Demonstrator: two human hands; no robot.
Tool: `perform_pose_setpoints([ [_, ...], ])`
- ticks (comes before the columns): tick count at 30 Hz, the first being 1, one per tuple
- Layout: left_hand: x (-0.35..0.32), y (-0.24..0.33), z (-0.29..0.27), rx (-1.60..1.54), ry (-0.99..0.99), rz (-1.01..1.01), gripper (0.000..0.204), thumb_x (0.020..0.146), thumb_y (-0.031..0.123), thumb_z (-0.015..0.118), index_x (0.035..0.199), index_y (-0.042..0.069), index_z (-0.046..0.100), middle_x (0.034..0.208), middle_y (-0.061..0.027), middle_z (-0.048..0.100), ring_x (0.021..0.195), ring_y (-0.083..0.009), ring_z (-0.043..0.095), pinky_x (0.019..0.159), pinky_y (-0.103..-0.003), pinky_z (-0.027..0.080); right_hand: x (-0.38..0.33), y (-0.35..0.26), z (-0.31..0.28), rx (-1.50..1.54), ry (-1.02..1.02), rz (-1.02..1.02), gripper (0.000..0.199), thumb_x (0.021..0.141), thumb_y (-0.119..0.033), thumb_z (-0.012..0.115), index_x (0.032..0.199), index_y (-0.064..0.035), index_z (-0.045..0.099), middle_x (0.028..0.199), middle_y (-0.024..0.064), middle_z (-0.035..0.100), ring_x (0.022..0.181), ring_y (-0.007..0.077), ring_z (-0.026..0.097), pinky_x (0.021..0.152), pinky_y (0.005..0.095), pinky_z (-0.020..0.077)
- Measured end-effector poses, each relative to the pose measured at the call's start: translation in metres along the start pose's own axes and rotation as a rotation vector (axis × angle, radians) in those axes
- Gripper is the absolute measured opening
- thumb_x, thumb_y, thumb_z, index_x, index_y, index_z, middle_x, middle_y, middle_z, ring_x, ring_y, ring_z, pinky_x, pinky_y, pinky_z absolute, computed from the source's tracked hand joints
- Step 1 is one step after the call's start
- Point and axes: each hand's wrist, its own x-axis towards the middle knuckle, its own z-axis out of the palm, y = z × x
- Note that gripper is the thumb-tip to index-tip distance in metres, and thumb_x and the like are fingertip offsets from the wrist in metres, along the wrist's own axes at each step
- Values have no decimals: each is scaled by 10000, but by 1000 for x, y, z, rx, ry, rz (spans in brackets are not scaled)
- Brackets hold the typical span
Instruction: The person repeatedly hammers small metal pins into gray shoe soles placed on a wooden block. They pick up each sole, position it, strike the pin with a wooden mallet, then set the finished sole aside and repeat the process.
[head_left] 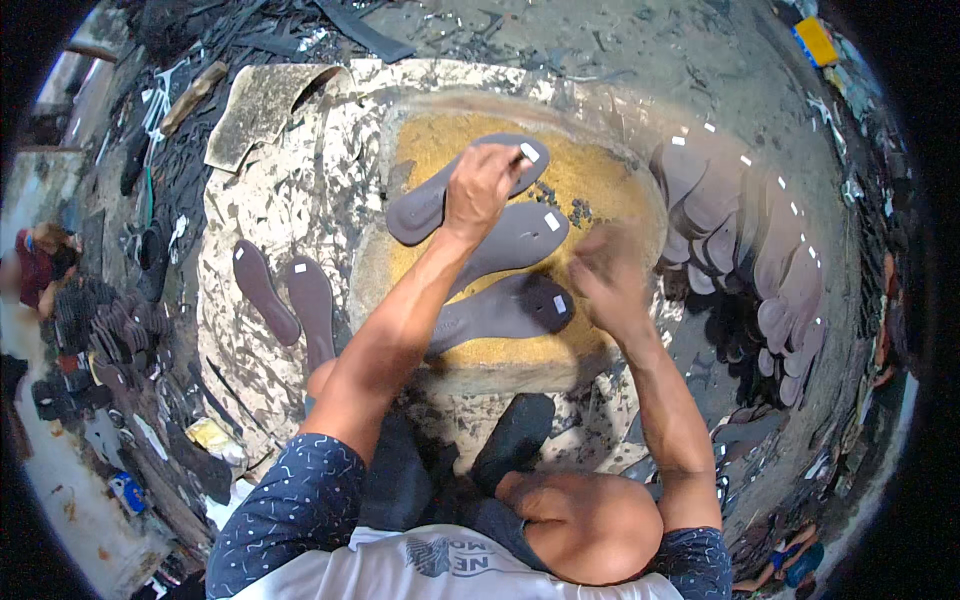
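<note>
Three dark grey shoe soles lie side by side on a yellow-topped block. On the farthest sole (415, 213) rests my left hand (480, 190), its fingers bunched together close to a small white sticker (529, 153). What the fingertips pinch, if anything, is too small to make out. The middle sole (505, 238) and the nearest sole (500, 312) each carry a white sticker and a small dark hole. My right hand (610, 280) hovers at the block's right side, smeared by motion, near the ends of these soles. Small black bits (580, 211) are scattered on the yellow top (620, 170).
Two more soles (265, 290) lie on the pale, scrap-marked sheet (230, 220) at left. Rows of stacked soles (790, 270) stand at right. Dark scraps (365, 30) litter the floor. A person (40, 265) is at far left, another (795, 560) at lower right.
</note>
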Motion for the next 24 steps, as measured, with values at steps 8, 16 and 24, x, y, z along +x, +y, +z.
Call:
perform_pose_setpoints([
  [8,10,9,-2,-368,85,-315,190,997,225,664,1012,37,689,911,-83,698,802,-223,662,768,-356,530,16,24,32,731,-145,429,440,1006,-394,611,1254,-39,533,839,61,647,664,146,647,599,310,553],
  [16,7,-7,-52,-197,32,-471,242,1001,273,654,1016,34,690,846,-123,689,788,-220,681,721,-374,525,8,-1,34,1084,-166,508,484,1018,-336,591,1363,-52,405,1025,172,676,837,238,718,685,379,633],
  [24,0,-19,-99,-630,174,-713,333,1058,333,587,1134,17,658,885,-41,695,785,-96,665,685,-235,546,-37,-5,48,733,-177,467,447,1051,-369,521,1361,-65,412,854,92,646,676,179,672,592,329,581],
])
